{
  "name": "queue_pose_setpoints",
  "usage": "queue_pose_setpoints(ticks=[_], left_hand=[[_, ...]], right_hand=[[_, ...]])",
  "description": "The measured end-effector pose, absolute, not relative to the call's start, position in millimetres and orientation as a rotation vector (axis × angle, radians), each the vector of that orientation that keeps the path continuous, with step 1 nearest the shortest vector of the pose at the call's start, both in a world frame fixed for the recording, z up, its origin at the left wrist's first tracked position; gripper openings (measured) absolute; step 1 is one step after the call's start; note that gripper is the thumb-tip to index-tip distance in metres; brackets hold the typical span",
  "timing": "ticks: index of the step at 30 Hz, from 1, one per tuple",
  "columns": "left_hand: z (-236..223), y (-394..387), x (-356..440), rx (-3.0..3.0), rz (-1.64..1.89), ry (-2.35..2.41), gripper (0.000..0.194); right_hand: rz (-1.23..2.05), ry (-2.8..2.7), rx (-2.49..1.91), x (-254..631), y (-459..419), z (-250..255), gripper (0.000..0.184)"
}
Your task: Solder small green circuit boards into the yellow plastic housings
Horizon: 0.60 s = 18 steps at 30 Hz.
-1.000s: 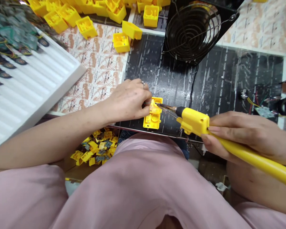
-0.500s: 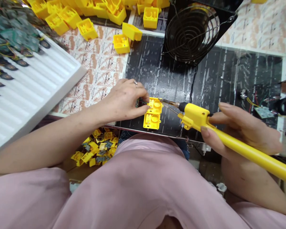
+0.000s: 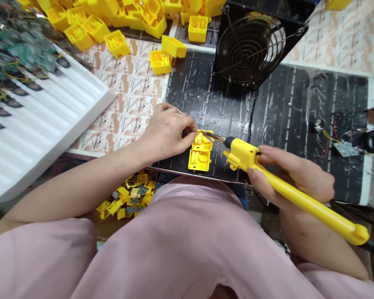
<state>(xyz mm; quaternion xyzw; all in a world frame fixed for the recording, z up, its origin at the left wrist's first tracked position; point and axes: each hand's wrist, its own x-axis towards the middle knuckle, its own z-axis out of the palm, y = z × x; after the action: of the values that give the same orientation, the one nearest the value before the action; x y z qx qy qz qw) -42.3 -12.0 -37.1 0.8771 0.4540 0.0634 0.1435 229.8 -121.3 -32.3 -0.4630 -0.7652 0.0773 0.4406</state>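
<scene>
My right hand (image 3: pixel 294 172) is wrapped round a yellow soldering iron (image 3: pixel 246 153) with a solder feed tube. The iron's tip points left, over the upper of two small yellow plastic casings (image 3: pixel 199 160) that lie one above the other near the bench's front edge. Each casing shows a round perforated grille and a small metal contact. My left hand (image 3: pixel 174 131), with a ring on one finger, is closed in a pinch at the left edge of the upper casing. What lies between its fingertips is hidden.
Behind stands a black fan (image 3: pixel 249 47) with a wire guard. Yellow casings (image 3: pixel 116 43) pile up at back left. A white foam tray (image 3: pixel 77 104) bears circuit boards and speakers. A wired circuit board (image 3: pixel 345 148) lies at right. Below the bench sit more yellow parts (image 3: pixel 134 195).
My right hand has brought the soldering iron left, its tip now further over the upper casing. My left hand stays pinched at the casing's edge. The view has shifted slightly.
</scene>
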Motion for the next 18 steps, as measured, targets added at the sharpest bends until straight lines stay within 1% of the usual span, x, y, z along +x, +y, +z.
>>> queue_pose_setpoints(ticks=[4, 6, 13, 18], left_hand=[[-36, -11, -41, 2.593, 0.124, 1.288, 0.030], [-36, -11, -40, 2.606, 0.117, 1.293, 0.030], [-38, -13, -37, 2.651, 0.110, 1.348, 0.027], [-40, -12, -37, 2.631, 0.106, 1.330, 0.026]], right_hand=[[0.215, -1.897, -0.966, 227, -116, -35, 0.025], [0.246, -1.901, -0.946, 225, -113, -36, 0.021], [0.170, -2.050, -0.864, 221, -107, -26, 0.022], [0.256, -2.013, -0.978, 226, -110, -21, 0.017]])
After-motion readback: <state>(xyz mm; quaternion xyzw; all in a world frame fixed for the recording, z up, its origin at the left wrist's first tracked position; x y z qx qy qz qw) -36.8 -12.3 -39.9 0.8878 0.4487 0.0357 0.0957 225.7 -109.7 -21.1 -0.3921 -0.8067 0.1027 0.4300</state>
